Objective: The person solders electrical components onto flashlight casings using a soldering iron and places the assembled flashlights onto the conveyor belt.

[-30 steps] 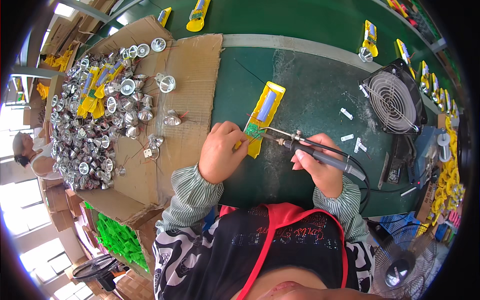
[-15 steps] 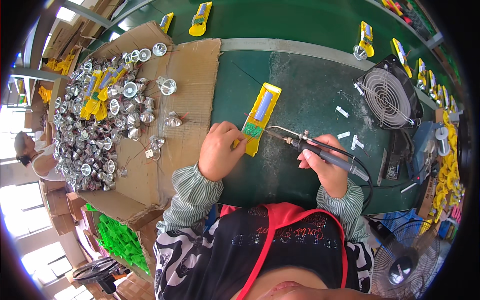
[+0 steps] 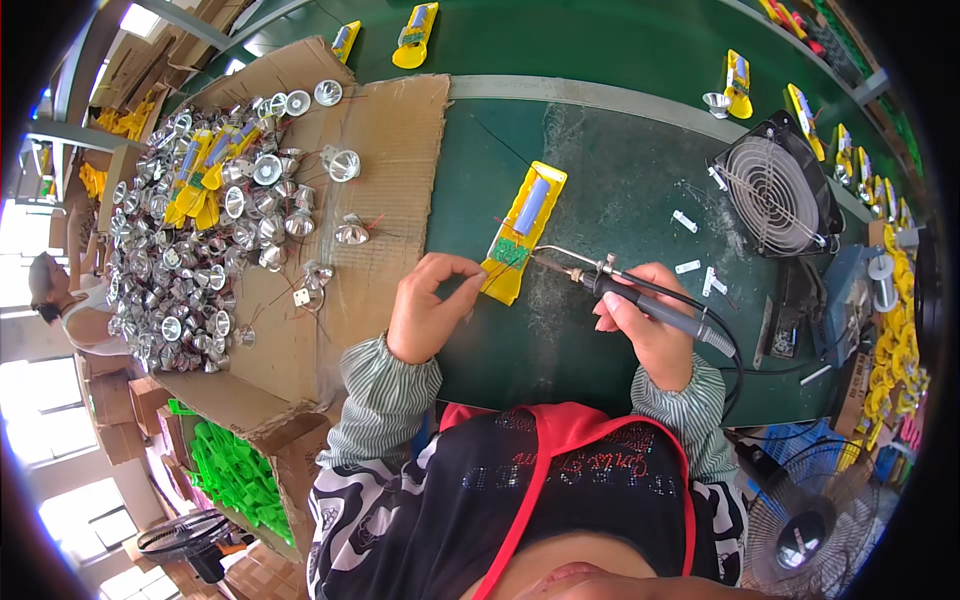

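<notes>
On the green bench lies a yellow plastic housing (image 3: 504, 286), tilted, with a blue cylindrical battery (image 3: 533, 206) and a small green circuit board (image 3: 509, 252) in it. My left hand (image 3: 428, 305) is at the housing's lower left, thumb and forefinger pinched on what looks like a thin wire running toward the board. My right hand (image 3: 650, 325) grips a soldering iron (image 3: 650, 312) with a black and grey handle. A curved metal tube is clamped along the iron, and both tips reach the board's right edge.
Left, a cardboard box (image 3: 385, 190) holds many silvery reflector cups (image 3: 270, 230) with wires and several yellow housings. Small white parts (image 3: 685, 221) lie on the right, before a black-framed fan (image 3: 772, 185). More yellow housings (image 3: 415, 38) lie along the far green surface. A solder spool (image 3: 884, 280) stands far right.
My left fingers have drawn back slightly from the housing's edge, still pinched. The soldering iron stays at the board. The whole view has shifted a little.
</notes>
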The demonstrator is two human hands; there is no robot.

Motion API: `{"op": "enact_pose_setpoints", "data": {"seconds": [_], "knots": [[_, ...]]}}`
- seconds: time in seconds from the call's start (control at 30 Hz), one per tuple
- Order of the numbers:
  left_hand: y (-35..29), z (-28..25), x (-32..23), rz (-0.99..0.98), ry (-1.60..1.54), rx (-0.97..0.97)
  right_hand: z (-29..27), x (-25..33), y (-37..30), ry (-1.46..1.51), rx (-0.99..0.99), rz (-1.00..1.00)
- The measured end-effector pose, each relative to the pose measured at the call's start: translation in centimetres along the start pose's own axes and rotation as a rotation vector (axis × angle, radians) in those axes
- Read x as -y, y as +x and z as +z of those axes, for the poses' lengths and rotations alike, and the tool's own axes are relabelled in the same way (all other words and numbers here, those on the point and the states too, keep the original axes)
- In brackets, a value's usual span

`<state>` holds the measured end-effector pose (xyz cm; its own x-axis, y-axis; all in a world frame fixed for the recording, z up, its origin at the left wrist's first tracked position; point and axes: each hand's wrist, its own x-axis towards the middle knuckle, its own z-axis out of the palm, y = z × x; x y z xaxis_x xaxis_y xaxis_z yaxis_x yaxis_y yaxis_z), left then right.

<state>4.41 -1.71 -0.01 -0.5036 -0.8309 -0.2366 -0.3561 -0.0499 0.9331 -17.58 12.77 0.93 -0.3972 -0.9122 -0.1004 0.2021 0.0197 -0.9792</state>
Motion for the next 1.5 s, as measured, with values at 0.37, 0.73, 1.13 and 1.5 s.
{"op": "enact_pose_setpoints", "data": {"seconds": [0.37,0.73,1.13,1.5], "knots": [[0.3,0.3,-0.4,0.49,0.461,-0.027,0.2,-0.1,0.3,0.024,0.022,0.023],[1.5,1.7,-0.7,0.423,0.617,-0.179,0.6,-0.4,1.0,0.021,0.032,0.027],[2.3,2.0,-0.3,0.497,0.692,-0.112,1.4,-1.1,1.9,0.06,0.048,0.064],[2.2,2.2,-0.8,0.463,0.725,-0.086,1.6,-1.3,2.1,0.035,0.067,0.09]]}}
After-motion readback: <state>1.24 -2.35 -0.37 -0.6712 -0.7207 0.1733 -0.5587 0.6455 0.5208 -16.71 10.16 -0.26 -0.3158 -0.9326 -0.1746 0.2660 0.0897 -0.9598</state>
